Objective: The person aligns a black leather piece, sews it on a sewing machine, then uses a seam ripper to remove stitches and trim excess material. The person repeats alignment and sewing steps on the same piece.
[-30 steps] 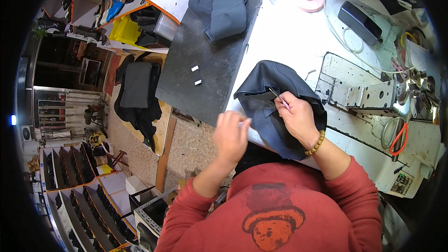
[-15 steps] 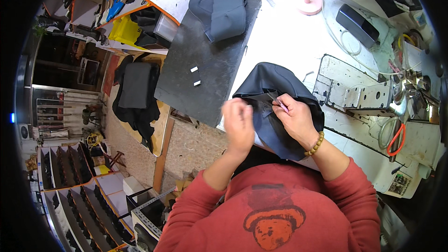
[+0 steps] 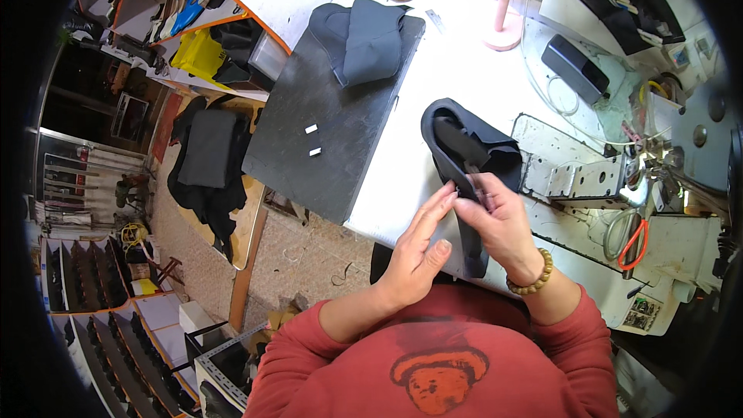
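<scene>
carefully now: the right hand [image 3: 501, 220] pinches the folded black fabric piece [image 3: 464, 162] at its near edge, while the left hand [image 3: 422, 251] lies open, fingertips against that fold. press beside the pinch, keeping the fold flat on the white table [image 3: 449, 70].

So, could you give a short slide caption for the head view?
Both hands, left hand and right hand, fold a black fabric piece beside a sewing machine.

Two white labels [image 3: 313, 140] on dark mat [image 3: 325, 124]
</scene>
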A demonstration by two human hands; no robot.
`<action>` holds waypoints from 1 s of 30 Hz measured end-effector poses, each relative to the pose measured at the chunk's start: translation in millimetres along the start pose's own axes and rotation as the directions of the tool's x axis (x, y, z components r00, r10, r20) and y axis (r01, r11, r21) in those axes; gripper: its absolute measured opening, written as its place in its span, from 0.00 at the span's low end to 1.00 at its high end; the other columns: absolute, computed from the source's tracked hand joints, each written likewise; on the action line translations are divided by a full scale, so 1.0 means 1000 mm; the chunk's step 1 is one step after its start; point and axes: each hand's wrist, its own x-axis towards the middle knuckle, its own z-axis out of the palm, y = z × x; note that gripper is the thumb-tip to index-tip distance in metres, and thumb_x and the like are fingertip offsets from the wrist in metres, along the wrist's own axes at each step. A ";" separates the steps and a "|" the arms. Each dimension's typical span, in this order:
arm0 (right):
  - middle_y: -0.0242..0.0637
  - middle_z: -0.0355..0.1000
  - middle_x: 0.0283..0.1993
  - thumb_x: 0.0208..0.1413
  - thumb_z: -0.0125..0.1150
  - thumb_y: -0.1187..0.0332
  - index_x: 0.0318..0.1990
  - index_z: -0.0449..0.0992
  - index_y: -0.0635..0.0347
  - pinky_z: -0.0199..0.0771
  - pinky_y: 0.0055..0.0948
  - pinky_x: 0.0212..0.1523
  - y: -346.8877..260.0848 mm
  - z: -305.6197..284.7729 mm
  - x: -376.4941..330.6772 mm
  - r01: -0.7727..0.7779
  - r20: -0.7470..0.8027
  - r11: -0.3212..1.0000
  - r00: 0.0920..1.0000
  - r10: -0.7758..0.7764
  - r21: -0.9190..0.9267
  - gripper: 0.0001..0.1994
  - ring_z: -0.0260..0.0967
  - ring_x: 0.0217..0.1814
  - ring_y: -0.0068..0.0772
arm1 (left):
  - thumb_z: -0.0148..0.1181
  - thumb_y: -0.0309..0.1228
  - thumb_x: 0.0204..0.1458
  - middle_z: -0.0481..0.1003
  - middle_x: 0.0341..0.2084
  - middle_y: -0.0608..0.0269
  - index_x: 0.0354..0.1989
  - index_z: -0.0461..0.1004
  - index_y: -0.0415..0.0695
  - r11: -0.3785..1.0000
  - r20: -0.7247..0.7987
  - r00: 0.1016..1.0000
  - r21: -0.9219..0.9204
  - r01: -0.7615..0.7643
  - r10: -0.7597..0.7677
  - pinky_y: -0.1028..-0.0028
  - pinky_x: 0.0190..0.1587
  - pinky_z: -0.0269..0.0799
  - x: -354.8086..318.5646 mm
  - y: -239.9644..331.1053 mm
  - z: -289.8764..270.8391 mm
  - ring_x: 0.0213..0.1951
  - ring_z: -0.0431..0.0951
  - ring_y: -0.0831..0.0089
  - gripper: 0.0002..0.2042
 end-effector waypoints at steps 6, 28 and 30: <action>0.31 0.75 0.36 0.57 0.56 0.77 0.42 0.74 0.65 0.73 0.19 0.40 -0.033 -0.023 -0.010 -0.252 0.137 0.810 0.968 0.211 0.530 0.06 0.72 0.35 0.19 | 0.62 0.27 0.52 0.61 0.63 0.44 0.62 0.62 0.35 0.889 -0.150 0.926 0.366 -0.275 0.348 0.60 0.66 0.56 0.003 0.029 -0.009 0.65 0.62 0.53 0.28; 0.33 0.69 0.27 0.57 0.62 0.68 0.47 0.74 0.56 0.69 0.26 0.29 -0.036 -0.057 -0.012 0.264 0.036 0.733 0.949 -0.312 -0.627 0.11 0.69 0.25 0.29 | 0.52 0.30 0.63 0.77 0.43 0.62 0.50 0.73 0.31 0.610 0.262 0.765 -0.476 0.633 -0.589 0.77 0.50 0.71 0.024 0.035 -0.042 0.45 0.75 0.79 0.14; 0.37 0.69 0.28 0.52 0.66 0.64 0.48 0.75 0.52 0.69 0.32 0.26 -0.039 -0.046 -0.021 0.484 0.244 0.508 0.849 -0.468 -0.713 0.16 0.70 0.25 0.37 | 0.50 0.31 0.64 0.77 0.43 0.62 0.48 0.74 0.31 0.606 0.255 0.762 -0.479 0.634 -0.595 0.78 0.48 0.72 0.024 0.033 -0.036 0.44 0.76 0.80 0.14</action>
